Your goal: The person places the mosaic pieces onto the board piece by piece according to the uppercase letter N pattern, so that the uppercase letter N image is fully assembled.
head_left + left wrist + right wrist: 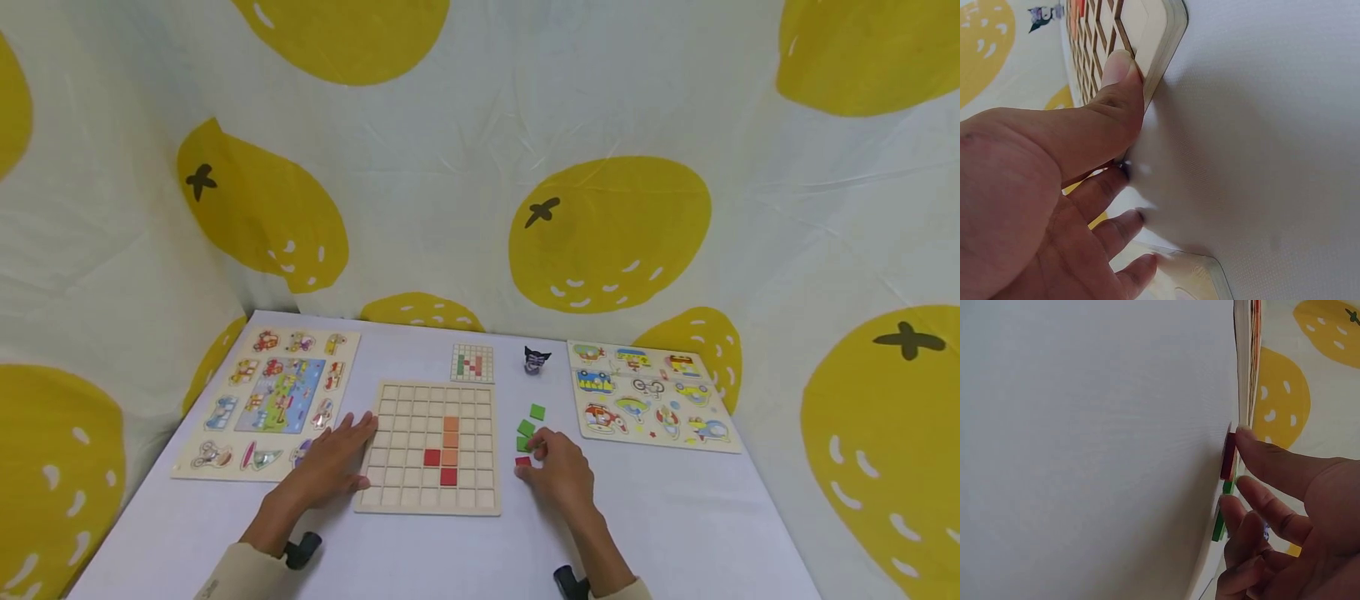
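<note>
A wooden grid board (405, 479) lies flat, with three orange tiles (450, 440) in one column and two red tiles (448, 477) below and beside them. My left hand (330, 460) rests at the board's left edge, thumb on the rim (1157, 62), other fingers spread. Right of the board, my right hand (561, 477) has thumb and index finger at opposite edges of a loose red square tile (1228, 456), pinching it low at the tabletop. Three green square tiles (537, 412) lie just beyond; the nearest is partly covered by my fingers.
Behind the board lie a small pattern card (472, 363) and a dark-eared figurine (534, 360). One picture puzzle board (191, 442) lies at the left, another (652, 408) at the right. Lemon-print cloth (450, 233) hangs behind the white table (675, 517).
</note>
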The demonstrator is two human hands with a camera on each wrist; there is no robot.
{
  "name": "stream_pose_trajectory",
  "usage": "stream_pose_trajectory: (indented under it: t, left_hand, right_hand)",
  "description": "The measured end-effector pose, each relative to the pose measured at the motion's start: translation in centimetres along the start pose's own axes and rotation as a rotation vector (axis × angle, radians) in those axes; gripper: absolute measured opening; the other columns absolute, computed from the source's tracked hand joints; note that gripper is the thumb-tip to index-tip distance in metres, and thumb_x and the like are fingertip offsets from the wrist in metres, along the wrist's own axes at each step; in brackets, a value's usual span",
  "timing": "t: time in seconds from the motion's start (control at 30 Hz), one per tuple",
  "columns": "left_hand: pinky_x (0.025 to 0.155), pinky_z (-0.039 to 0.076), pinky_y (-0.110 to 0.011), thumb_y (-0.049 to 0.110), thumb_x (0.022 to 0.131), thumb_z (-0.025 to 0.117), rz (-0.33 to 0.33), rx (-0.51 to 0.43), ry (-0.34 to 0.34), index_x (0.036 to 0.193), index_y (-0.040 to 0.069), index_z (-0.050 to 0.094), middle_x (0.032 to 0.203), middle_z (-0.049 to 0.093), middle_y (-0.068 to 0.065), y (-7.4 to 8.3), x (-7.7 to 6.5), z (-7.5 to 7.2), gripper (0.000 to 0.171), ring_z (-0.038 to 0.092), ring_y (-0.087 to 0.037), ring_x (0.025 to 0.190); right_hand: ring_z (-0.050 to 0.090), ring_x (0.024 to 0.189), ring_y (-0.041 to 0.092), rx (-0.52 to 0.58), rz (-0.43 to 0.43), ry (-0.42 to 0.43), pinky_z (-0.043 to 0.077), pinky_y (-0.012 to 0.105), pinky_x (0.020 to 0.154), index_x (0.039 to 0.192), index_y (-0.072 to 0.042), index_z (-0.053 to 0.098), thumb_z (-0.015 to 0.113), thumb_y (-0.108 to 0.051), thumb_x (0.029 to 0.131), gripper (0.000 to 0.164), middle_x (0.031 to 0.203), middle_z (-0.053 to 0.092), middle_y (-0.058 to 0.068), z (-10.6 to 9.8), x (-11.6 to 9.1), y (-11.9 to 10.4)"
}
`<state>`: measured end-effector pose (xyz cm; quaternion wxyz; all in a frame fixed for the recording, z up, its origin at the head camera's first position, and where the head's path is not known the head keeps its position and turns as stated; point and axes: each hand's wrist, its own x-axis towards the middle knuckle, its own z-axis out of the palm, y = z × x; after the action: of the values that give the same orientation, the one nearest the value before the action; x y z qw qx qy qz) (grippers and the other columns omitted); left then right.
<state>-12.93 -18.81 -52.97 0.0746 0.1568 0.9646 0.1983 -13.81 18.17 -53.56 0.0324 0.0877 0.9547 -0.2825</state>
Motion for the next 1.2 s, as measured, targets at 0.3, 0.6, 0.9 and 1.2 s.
stream_pose_trajectory:
  t: [0.3, 0.6, 0.9, 1.2]
  left_hand:
    - [0.119, 0.018, -0.067, 0.023, 0.076, 0.085, 0.006, -0.002, 0.005, 0.156, 0.009, 0.031, 0.163, 0.03, -0.013, 0.1, -0.1, -0.1, 0.098, 0.022, -0.042, 0.151]
    - [0.118, 0.019, -0.067, 0.022, 0.075, 0.086, 0.008, -0.002, 0.016, 0.156, 0.009, 0.032, 0.162, 0.031, -0.014, 0.0, -0.1, 0.0, 0.098, 0.023, -0.042, 0.151]
    - [0.118, 0.019, -0.067, 0.022, 0.075, 0.086, 0.009, -0.001, 0.014, 0.156, 0.009, 0.032, 0.162, 0.032, -0.014, 0.0, 0.0, 0.1, 0.098, 0.024, -0.042, 0.15]
    - [0.118, 0.02, -0.067, 0.022, 0.075, 0.085, 0.01, 0.007, 0.015, 0.155, 0.007, 0.032, 0.162, 0.032, -0.015, 0.1, -0.1, -0.1, 0.097, 0.024, -0.043, 0.15]
  right_hand:
    - [0.051, 0.071, 0.015, 0.031, -0.051, -0.075, 0.036, 0.029, 0.059, 0.084, -0.024, 0.07, 0.092, -0.021, 0.066, 0.028, 0.075, 0.06, -0.006, 0.3, -0.7, -0.6]
    - [0.049, 0.071, 0.015, -0.029, -0.075, -0.077, 0.036, 0.029, 0.058, 0.081, -0.026, 0.068, 0.093, -0.023, 0.065, 0.03, 0.075, 0.057, -0.005, 0.6, -0.9, -1.2]
    - [0.05, 0.071, 0.014, 0.014, -0.086, -0.068, 0.036, 0.029, 0.059, 0.079, -0.024, 0.065, 0.092, -0.02, 0.067, 0.03, 0.073, 0.058, -0.007, 0.3, -1.3, -1.3]
    - [0.052, 0.072, 0.012, 0.209, -0.125, -0.032, 0.036, 0.027, 0.06, 0.079, -0.025, 0.069, 0.089, -0.024, 0.072, 0.021, 0.07, 0.062, -0.01, 0.4, -1.3, -2.5]
